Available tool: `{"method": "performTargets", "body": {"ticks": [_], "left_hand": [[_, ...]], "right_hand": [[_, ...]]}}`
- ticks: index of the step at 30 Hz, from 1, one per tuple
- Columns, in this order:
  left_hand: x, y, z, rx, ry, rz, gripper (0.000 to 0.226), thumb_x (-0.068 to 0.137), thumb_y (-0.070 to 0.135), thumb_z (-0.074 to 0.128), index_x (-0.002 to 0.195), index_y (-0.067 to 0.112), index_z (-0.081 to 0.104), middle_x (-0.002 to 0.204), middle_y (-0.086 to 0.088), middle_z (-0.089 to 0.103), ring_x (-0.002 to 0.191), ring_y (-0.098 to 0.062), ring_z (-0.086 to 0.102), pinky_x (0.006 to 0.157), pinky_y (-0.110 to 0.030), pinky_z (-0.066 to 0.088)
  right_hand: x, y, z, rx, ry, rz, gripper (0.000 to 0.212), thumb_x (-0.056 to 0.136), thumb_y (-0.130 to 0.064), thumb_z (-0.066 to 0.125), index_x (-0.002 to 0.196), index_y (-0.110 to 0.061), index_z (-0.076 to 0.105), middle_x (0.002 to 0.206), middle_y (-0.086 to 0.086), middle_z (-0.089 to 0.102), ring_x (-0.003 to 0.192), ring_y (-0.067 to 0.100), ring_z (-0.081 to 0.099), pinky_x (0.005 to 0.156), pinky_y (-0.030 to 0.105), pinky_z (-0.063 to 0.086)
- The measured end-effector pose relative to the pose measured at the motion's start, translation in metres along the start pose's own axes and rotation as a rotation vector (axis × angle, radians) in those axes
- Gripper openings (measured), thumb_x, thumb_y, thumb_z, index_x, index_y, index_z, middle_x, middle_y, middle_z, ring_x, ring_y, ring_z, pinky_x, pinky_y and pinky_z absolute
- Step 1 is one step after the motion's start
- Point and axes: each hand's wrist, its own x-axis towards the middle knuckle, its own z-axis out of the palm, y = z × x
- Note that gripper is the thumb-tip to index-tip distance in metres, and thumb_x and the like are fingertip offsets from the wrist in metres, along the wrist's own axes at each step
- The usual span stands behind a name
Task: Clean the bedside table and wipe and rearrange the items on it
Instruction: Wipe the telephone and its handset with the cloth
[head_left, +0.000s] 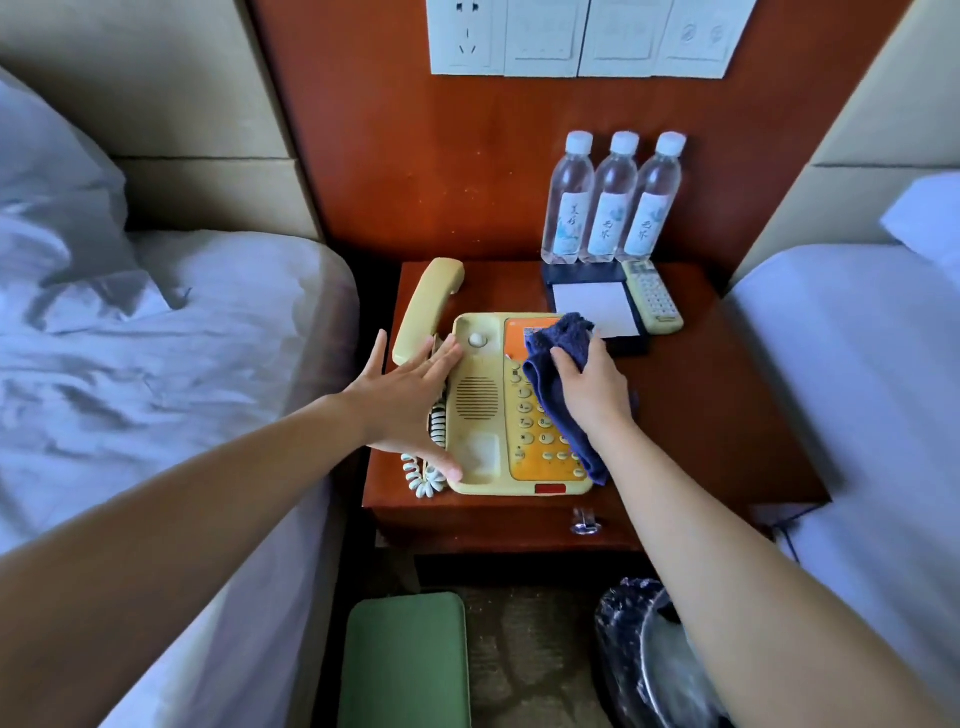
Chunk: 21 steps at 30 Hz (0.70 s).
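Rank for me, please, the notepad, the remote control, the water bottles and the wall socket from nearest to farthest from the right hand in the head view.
1. Notepad, just behind the right hand, which grips the blue cloth.
2. Remote control, right of the notepad.
3. Water bottles, in a row farther back.
4. Wall socket, high on the wall.

L hand (410, 400) lies flat, fingers (448, 356) straight, on the left side of the yellow phone (478, 405); R hand (592, 387) grips a blue cloth (558, 338) pressed on the orange keypad. Handset (428, 306) is off its cradle, by the phone's back-left corner. Back right of the wooden surface (701, 415): 3 water bottles (615, 200) in a row, w/ notepad (595, 309) & remote (652, 296) side by side in front
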Motion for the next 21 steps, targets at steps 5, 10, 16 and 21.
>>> {"method": "performTargets", "body": {"ticks": [5, 10, 16, 21], "left_hand": [[0.000, 0.001, 0.001, -0.026, 0.006, 0.007, 0.155, 0.044, 0.096, 0.058, 0.149, 0.024, -0.030, 0.161, 0.009, -0.023, 0.146, -0.013, -0.024, 0.113, -0.064, -0.017], [-0.004, 0.001, 0.003, -0.015, 0.021, 0.018, 0.153, 0.046, 0.096, 0.056, 0.147, 0.022, -0.033, 0.160, 0.005, -0.025, 0.146, -0.015, -0.027, 0.112, -0.065, -0.016], [0.003, 0.000, 0.003, 0.082, -0.008, -0.030, 0.160, 0.040, 0.103, 0.042, 0.152, 0.008, -0.021, 0.162, -0.003, -0.020, 0.143, -0.017, -0.034, 0.110, -0.069, -0.013], [0.004, 0.001, 0.004, 0.026, -0.013, -0.023, 0.162, 0.040, 0.101, 0.050, 0.151, 0.007, -0.021, 0.163, -0.004, -0.018, 0.141, -0.016, -0.036, 0.108, -0.070, -0.019]], "right_hand": [[-0.041, 0.017, 0.002, 0.009, 0.040, -0.001, 0.053, 0.102, -0.039, 0.044, 0.149, -0.018, 0.033, 0.132, 0.015, 0.060, 0.122, 0.037, 0.054, 0.094, 0.037, 0.040], [-0.089, 0.034, 0.004, 0.024, 0.059, -0.022, 0.057, 0.100, -0.037, 0.050, 0.151, -0.018, 0.031, 0.127, 0.011, 0.064, 0.117, 0.032, 0.060, 0.091, 0.033, 0.043], [-0.072, 0.031, -0.006, 0.063, 0.046, 0.089, 0.046, 0.094, -0.042, 0.059, 0.133, -0.019, 0.053, 0.123, 0.002, 0.064, 0.115, 0.029, 0.059, 0.098, 0.042, 0.047], [-0.070, 0.029, -0.002, 0.325, 0.108, 0.161, 0.031, 0.089, -0.027, 0.069, 0.120, -0.021, 0.064, 0.110, -0.002, 0.068, 0.106, 0.025, 0.062, 0.095, 0.047, 0.050]]}}
